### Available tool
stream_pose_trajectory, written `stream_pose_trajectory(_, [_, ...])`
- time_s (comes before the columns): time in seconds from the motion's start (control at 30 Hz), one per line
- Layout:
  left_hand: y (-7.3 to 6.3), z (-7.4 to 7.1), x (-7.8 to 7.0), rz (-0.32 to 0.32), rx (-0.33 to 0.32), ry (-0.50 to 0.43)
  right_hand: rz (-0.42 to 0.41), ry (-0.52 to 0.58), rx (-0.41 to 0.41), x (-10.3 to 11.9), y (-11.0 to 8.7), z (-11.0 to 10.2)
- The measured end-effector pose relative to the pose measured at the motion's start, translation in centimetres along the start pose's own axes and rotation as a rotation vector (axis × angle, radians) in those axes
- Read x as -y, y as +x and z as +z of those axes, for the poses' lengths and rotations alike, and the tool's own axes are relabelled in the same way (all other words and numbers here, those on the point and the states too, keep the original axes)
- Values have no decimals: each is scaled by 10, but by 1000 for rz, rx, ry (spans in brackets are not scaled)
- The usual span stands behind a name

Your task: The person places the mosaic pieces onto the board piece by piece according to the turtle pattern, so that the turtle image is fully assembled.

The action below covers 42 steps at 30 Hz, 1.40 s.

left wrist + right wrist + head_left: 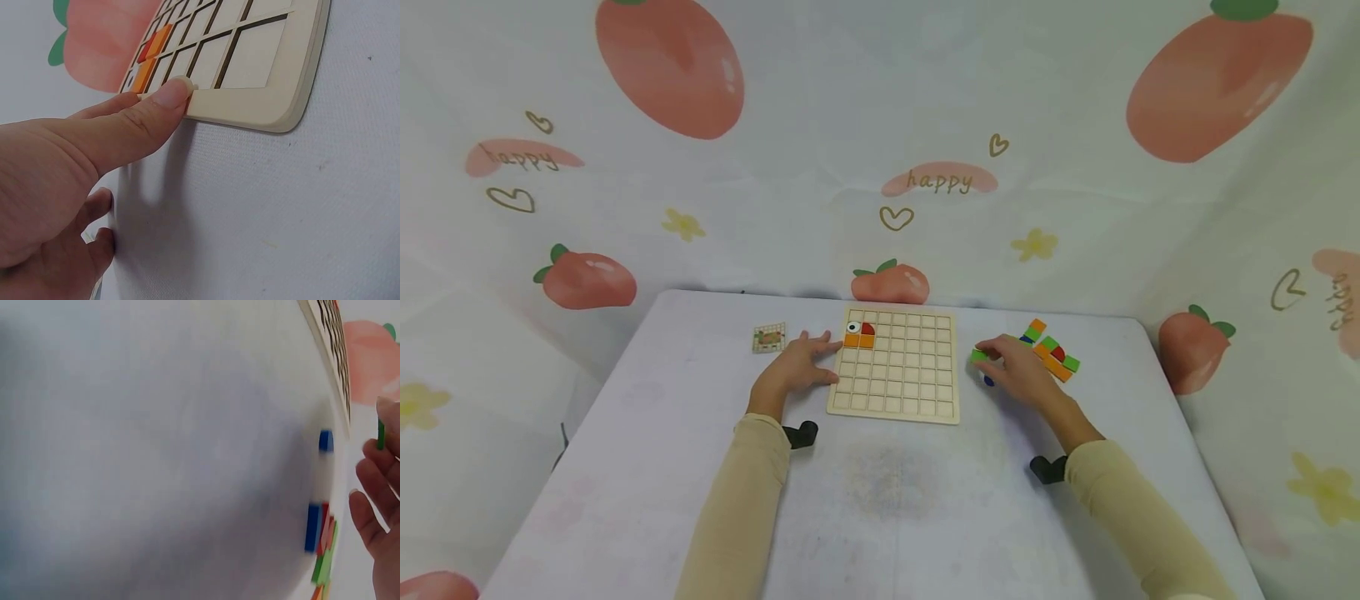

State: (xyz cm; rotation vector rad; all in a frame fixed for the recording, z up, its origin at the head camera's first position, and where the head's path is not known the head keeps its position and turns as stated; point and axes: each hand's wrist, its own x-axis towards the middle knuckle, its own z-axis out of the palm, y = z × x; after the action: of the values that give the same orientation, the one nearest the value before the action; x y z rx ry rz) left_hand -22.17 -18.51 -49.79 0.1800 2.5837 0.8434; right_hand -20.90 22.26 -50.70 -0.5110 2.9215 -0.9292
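A wooden grid board [895, 367] lies on the table, with an eye tile [853, 327], a red curved tile [868, 329] and orange tiles [859, 341] in its far left corner. At the board's left edge, my left hand [795, 367] rests with fingers spread, thumb [169, 94] and index fingertip touching the rim. My right hand [1015, 367], just off the board's right side, pinches a green tile [979, 355] between thumb and fingers. The right wrist view shows this green tile [380, 434] edge-on. Below that hand lies a blue piece [988, 381], partly covered.
Several loose coloured tiles [1060, 367] lie beyond the right hand, some partly hidden by it. A small picture card [769, 337] with a grid pattern lies left of the board. A patterned cloth [820, 150] hangs behind the table [887, 517].
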Motion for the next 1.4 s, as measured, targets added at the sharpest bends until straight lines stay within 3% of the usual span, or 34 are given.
stream_pose_trajectory(0.47, [1, -6, -2, 0, -5, 10, -133, 77, 7, 40, 32, 22])
stream_pose_trajectory(1.13, [0, -2, 2, 14, 3, 5, -72, 148, 85, 79, 58, 61])
stream_pose_trajectory(1.4, [0, -1, 1, 17, 6, 16, -73, 94, 99, 90, 66, 78])
